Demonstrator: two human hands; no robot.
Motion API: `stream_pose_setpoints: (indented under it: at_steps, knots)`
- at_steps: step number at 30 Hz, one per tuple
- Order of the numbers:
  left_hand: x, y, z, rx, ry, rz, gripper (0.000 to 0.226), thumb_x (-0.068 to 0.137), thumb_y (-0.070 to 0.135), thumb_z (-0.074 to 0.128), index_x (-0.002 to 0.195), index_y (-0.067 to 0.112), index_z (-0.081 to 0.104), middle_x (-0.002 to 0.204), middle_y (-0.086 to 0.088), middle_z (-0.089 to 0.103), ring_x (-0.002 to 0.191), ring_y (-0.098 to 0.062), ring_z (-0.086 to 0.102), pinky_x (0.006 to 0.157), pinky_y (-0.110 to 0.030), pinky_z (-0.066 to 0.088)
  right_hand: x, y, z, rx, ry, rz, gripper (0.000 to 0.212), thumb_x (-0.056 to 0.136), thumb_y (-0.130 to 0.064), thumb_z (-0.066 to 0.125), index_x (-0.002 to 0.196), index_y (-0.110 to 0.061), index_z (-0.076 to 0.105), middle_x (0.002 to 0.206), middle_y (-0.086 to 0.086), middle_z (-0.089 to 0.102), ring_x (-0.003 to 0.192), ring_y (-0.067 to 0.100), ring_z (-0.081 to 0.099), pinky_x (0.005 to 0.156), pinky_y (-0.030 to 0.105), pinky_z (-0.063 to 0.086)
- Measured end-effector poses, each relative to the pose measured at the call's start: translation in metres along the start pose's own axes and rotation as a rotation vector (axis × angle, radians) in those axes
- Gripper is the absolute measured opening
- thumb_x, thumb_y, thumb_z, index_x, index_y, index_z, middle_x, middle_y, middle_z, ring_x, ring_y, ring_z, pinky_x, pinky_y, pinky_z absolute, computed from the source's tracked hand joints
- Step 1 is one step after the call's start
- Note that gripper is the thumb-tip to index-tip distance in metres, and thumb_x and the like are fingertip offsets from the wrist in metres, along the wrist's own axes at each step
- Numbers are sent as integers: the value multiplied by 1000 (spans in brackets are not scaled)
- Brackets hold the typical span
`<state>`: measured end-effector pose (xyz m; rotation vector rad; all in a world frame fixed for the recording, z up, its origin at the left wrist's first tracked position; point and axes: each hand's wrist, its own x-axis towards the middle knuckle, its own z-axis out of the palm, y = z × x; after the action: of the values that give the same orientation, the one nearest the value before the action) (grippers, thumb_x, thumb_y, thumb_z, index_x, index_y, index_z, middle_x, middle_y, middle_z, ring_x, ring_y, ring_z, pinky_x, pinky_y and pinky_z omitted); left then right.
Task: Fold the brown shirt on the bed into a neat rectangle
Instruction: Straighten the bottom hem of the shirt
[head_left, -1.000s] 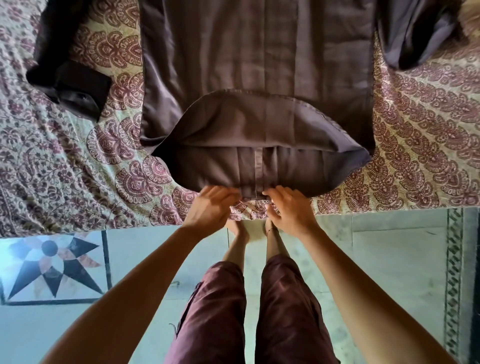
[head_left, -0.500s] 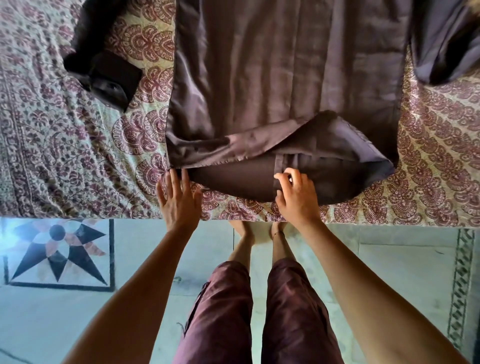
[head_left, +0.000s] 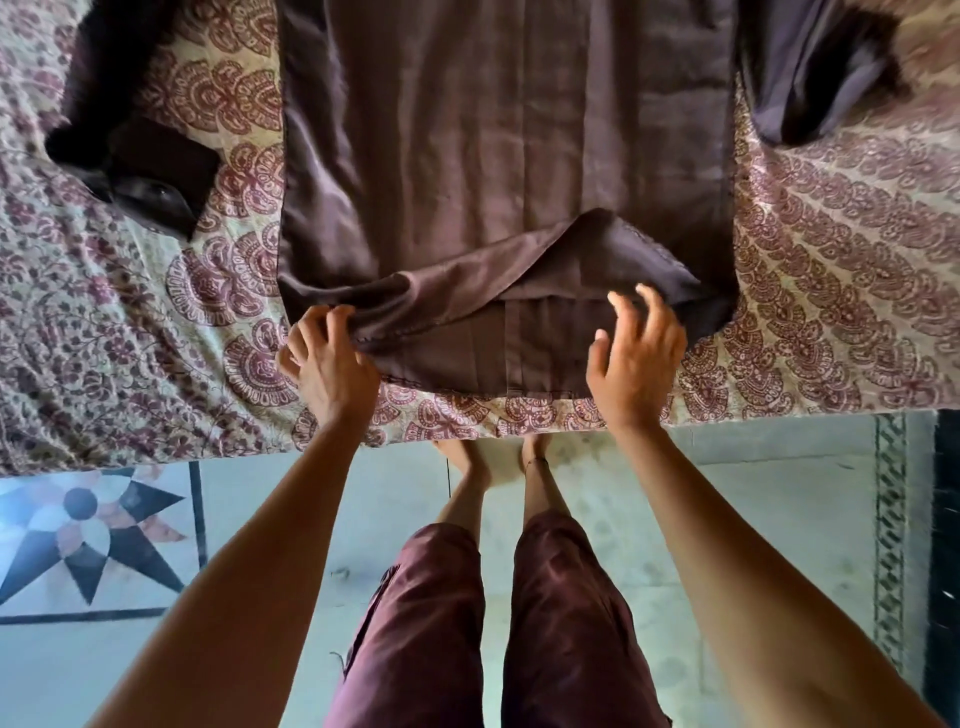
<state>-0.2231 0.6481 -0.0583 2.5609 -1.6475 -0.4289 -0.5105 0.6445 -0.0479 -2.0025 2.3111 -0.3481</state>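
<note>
My left hand, flat on the bed 0.5 s ago, now pinches the shirt's bunched hem; my right hand has let go, fingers spread. Shirt lies at the bed's near edge; I think the hem needs smoothing.

A bedroom in a home. A bed fills the upper half of the view, covered with a cream bedspread printed in maroon paisley and floral patterns. A brown shirt lies spread on it. Below the bed's edge is a pale polished stone floor with an inlaid star motif in black, white and pink, and a narrow patterned border strip. The person's bare feet stand beside the bed.
</note>
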Motion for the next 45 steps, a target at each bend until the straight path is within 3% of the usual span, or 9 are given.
stream_pose_setpoints:
  at_steps: [4,8,13,18,22,31,35,40,45]
  knots:
    - [16,-12,-3,72,-108,28,52,68,6,59,119,16,50,127,-16,44,118,-37,39,97,-50,29,28,31,-11,-171,-34,260,57,79,-18,50,135,-15,40,142,18,39,132,38,33,110,49,16]
    - [20,-18,-9,139,-110,138,45,76,6,61,119,13,52,116,-19,50,106,-38,47,84,-49,40,41,50,-22,-148,-106,395,40,78,-10,53,119,-14,52,120,17,56,116,37,45,99,47,28]
    - [20,-25,-12,18,-31,55,37,76,0,52,111,11,55,103,-21,57,97,-40,53,70,-50,44,18,64,-29,-176,-83,389,23,73,-2,56,95,-10,56,105,19,56,102,37,49,85,45,35]
    - [16,-33,-8,44,-91,153,50,72,-1,57,121,10,52,113,-23,49,100,-42,49,70,-52,45,-2,83,-30,-130,-64,455,25,73,1,54,95,-10,56,103,22,55,99,39,50,79,44,36]
    - [19,-41,-12,98,-114,213,31,76,3,61,108,4,58,106,-22,55,94,-41,52,66,-51,46,1,79,-23,-87,-88,562,26,78,1,51,100,-11,56,113,19,52,106,37,48,83,42,36]
    - [13,-64,-13,-286,148,-61,15,75,8,51,84,3,61,87,-21,62,77,-35,57,67,-41,45,-8,79,-10,-122,-209,678,25,83,-6,55,107,-10,55,123,18,46,111,36,45,89,44,35]
    - [11,-78,-14,-212,69,-122,17,77,3,53,85,4,68,99,-20,62,84,-37,58,69,-39,44,-16,85,-10,-75,-225,776,33,76,-6,65,107,-11,56,125,16,46,107,37,50,88,42,38]
    - [16,-63,-20,-322,128,-297,21,83,8,49,92,2,67,96,-21,68,87,-35,61,65,-30,33,-19,43,-13,110,-91,823,21,92,-20,45,106,-7,54,107,17,63,97,35,58,65,33,33]
    - [29,-62,-13,-549,22,-478,34,78,24,60,109,9,58,103,-17,68,92,-31,64,83,-39,51,-32,-1,2,277,-125,1065,37,91,-42,51,107,-10,55,103,7,67,97,30,60,70,30,33]
